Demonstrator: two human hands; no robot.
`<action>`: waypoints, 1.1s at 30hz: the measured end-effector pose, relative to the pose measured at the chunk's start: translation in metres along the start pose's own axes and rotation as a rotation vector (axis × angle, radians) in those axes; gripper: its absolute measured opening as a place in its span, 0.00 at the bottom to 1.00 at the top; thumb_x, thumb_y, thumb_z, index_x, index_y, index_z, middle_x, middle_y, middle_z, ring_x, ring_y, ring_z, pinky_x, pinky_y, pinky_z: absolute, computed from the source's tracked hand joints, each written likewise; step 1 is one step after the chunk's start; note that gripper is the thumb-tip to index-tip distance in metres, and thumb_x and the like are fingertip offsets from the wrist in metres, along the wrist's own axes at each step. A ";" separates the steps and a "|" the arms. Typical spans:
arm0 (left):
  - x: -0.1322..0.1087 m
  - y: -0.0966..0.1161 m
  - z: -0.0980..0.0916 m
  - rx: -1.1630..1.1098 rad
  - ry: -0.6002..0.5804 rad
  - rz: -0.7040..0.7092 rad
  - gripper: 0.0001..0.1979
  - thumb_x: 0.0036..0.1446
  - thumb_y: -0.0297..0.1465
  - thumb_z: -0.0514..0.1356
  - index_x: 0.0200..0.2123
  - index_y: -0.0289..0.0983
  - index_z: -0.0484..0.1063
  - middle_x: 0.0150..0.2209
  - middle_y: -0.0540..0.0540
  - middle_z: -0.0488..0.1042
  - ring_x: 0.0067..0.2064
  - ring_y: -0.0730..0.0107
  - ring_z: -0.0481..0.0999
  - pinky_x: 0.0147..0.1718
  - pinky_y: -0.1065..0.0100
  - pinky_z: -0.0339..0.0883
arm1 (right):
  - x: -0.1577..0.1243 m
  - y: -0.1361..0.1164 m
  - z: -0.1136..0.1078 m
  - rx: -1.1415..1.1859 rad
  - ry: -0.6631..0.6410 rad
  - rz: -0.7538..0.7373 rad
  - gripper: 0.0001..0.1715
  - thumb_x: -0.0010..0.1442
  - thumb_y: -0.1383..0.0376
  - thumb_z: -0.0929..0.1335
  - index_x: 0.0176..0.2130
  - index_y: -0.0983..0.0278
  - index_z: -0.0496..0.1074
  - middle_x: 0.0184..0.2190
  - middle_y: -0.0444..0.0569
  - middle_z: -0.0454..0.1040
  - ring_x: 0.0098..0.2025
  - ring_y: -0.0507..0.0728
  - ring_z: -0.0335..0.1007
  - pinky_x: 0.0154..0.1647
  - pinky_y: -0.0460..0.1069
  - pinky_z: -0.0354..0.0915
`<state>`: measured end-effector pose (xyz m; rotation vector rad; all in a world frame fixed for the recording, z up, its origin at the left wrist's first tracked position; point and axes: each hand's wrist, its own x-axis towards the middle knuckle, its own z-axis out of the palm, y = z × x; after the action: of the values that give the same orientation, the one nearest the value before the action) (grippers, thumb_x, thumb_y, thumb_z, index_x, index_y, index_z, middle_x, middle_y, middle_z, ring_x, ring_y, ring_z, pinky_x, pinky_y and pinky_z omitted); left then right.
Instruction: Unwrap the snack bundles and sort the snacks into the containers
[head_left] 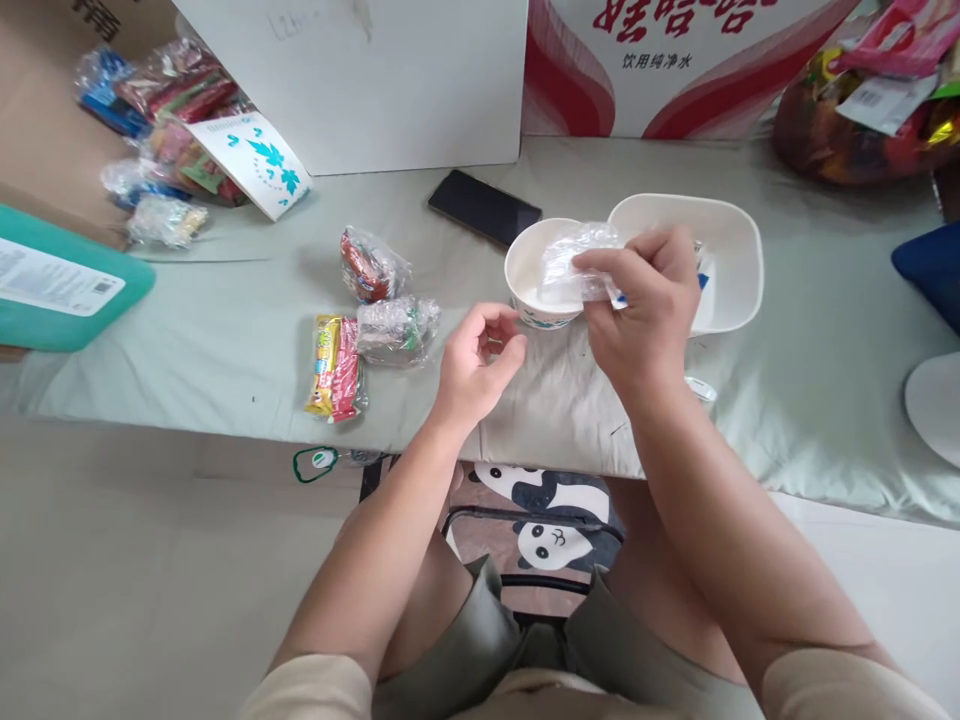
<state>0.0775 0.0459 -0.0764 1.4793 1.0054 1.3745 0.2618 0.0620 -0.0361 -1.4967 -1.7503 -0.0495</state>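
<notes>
My right hand (649, 300) pinches a crinkled clear plastic bag (566, 265) over the mouth of a white paper cup (546, 316) with a blue-green print. Beside that cup, on its left, is my left hand (484, 360), fingers loosely curled and thumb apart, with nothing in it; whether a fingertip touches the cup I cannot tell. A white oval tub (739, 270) stands against the cup's right side, partly hidden by my right hand, with something blue and white inside. Left of my left hand lie wrapped snacks: a clear packet (397, 330), a red-brown packet (370, 265) and a yellow-and-red pair (335, 367).
A black phone (484, 205) lies behind the cup. A white box (420, 90) and a red-and-white carton (675, 80) line the back. Piled snack packets (180, 110) and a teal container (67, 280) are left; a snack-filled bowl (847, 140) is right.
</notes>
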 end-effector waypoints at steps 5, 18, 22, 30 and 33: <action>0.000 0.005 -0.002 0.015 -0.010 -0.057 0.06 0.58 0.31 0.65 0.40 0.40 0.73 0.33 0.52 0.75 0.32 0.78 0.75 0.31 0.76 0.71 | 0.000 -0.003 0.017 -0.058 -0.181 0.000 0.24 0.63 0.68 0.61 0.53 0.59 0.77 0.47 0.58 0.70 0.51 0.66 0.69 0.52 0.63 0.66; -0.004 0.007 -0.005 0.123 -0.024 -0.090 0.10 0.60 0.33 0.63 0.46 0.41 0.73 0.40 0.48 0.74 0.36 0.75 0.75 0.34 0.72 0.72 | -0.005 -0.015 0.008 0.033 -0.338 -0.011 0.18 0.67 0.56 0.63 0.34 0.57 0.79 0.37 0.50 0.80 0.54 0.66 0.71 0.60 0.66 0.49; -0.006 0.006 -0.008 0.393 -0.072 -0.015 0.21 0.58 0.25 0.64 0.54 0.43 0.72 0.55 0.42 0.69 0.43 0.71 0.76 0.40 0.69 0.76 | -0.008 -0.016 0.001 0.078 -0.473 -0.079 0.16 0.67 0.57 0.63 0.35 0.58 0.76 0.39 0.48 0.82 0.59 0.67 0.70 0.64 0.68 0.44; -0.003 0.007 -0.015 0.522 -0.162 0.243 0.08 0.61 0.26 0.65 0.40 0.40 0.69 0.63 0.38 0.69 0.63 0.56 0.73 0.60 0.53 0.72 | -0.009 -0.016 -0.021 0.125 -0.590 -0.132 0.25 0.72 0.55 0.60 0.28 0.57 0.76 0.34 0.47 0.83 0.61 0.69 0.70 0.69 0.75 0.33; -0.004 0.008 -0.016 0.507 -0.202 0.260 0.08 0.61 0.26 0.64 0.40 0.41 0.67 0.63 0.39 0.70 0.63 0.57 0.74 0.60 0.53 0.71 | -0.013 -0.018 -0.025 0.100 -0.600 -0.097 0.30 0.74 0.54 0.59 0.25 0.57 0.76 0.36 0.46 0.83 0.61 0.71 0.69 0.69 0.78 0.28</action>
<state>0.0616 0.0406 -0.0697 2.1425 1.1095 1.1580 0.2600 0.0333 -0.0185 -1.4400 -2.2529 0.4763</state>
